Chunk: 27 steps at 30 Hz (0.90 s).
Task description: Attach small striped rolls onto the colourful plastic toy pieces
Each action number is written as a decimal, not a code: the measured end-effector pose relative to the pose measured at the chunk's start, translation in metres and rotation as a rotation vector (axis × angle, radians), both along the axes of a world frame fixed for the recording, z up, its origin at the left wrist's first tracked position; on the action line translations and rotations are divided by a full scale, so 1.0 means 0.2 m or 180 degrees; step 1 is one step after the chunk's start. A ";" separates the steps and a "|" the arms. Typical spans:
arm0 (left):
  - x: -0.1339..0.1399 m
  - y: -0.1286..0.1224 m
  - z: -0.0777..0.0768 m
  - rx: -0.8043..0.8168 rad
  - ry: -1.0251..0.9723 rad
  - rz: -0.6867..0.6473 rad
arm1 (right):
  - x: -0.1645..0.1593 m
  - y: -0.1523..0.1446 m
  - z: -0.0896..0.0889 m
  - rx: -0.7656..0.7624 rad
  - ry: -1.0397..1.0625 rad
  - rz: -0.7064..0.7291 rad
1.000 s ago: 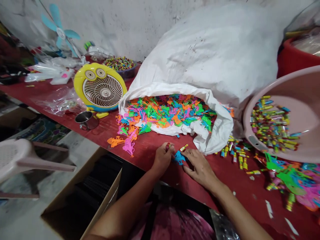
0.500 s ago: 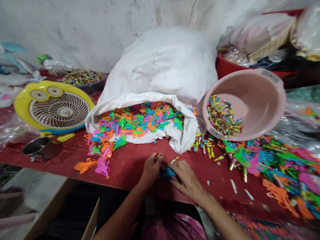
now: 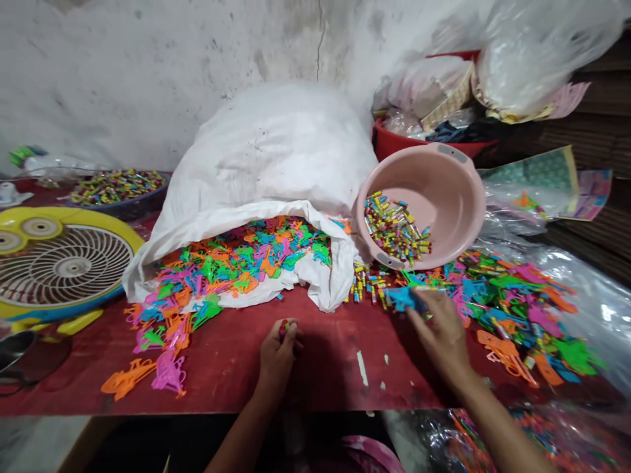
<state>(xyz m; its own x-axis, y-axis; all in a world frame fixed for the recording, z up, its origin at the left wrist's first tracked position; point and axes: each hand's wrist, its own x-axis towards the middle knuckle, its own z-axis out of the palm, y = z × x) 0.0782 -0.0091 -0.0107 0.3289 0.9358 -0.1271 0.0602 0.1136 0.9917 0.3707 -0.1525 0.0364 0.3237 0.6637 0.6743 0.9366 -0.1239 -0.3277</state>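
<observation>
My left hand [image 3: 277, 355] is closed above the red tabletop, near its front edge. A small red-ended tube [image 3: 284, 328] shows between its thumb and fingers; the rest is hidden. To the right, my right hand [image 3: 441, 335] grips a blue plastic toy [image 3: 401, 299], gun-like in outline, by its near end. That toy is over the table just below the pink basin [image 3: 470, 226], beside a heap of mixed coloured plastic toys [image 3: 532, 295]. Small yellow-banded tubes [image 3: 367, 286] lie loose to its left, and more such tubes [image 3: 394, 226] fill the basin's left side.
A white sack [image 3: 276, 144] spills colourful plastic toys [image 3: 246, 256] onto the red table [image 3: 236, 368]. At left stand a yellow fan [image 3: 73, 263], a metal mug [image 3: 34, 355] and a bowl of tubes [image 3: 118, 187]. Plastic bags [image 3: 582, 282] lie at right.
My hands have parted. My right hand has moved right with the blue toy, towards the heap, while my left hand stays near the middle with the tube. The view has turned right.
</observation>
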 end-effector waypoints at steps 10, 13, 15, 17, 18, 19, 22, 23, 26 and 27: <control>0.16 -0.10 0.03 -0.0057 -0.0149 -0.0514 | 0.27 -0.05 0.11 0.0288 -0.0144 -0.1661; 0.31 -0.08 0.03 0.0381 -0.0069 -0.0918 | 0.03 0.08 -0.01 0.0192 0.0231 -0.0436; 0.41 -0.04 0.03 0.0804 -0.0006 -0.1162 | -0.08 0.20 -0.11 -0.0127 0.0359 0.0039; 0.50 0.03 0.03 0.1404 0.0073 -0.1170 | -0.11 0.31 -0.20 -0.0389 0.0304 -0.0009; 0.52 0.07 0.03 0.1622 0.0123 -0.1162 | -0.11 0.35 -0.23 -0.0483 0.0257 -0.0164; 0.54 0.11 0.02 0.1719 0.0204 -0.1075 | -0.09 0.40 -0.24 -0.0582 0.0229 -0.0342; 0.52 0.23 0.02 0.1643 0.0456 -0.0706 | -0.03 0.50 -0.24 -0.0832 0.0237 -0.0720; 0.51 0.26 0.02 0.1599 0.0490 -0.0627 | -0.03 0.53 -0.22 -0.0885 0.0255 -0.0736; 0.49 0.33 0.01 0.1530 0.0427 -0.0558 | -0.09 0.61 -0.20 -0.0945 0.0271 -0.0550; 0.48 0.33 0.00 0.1498 0.0381 -0.0557 | -0.13 0.64 -0.20 -0.0956 0.0252 -0.0450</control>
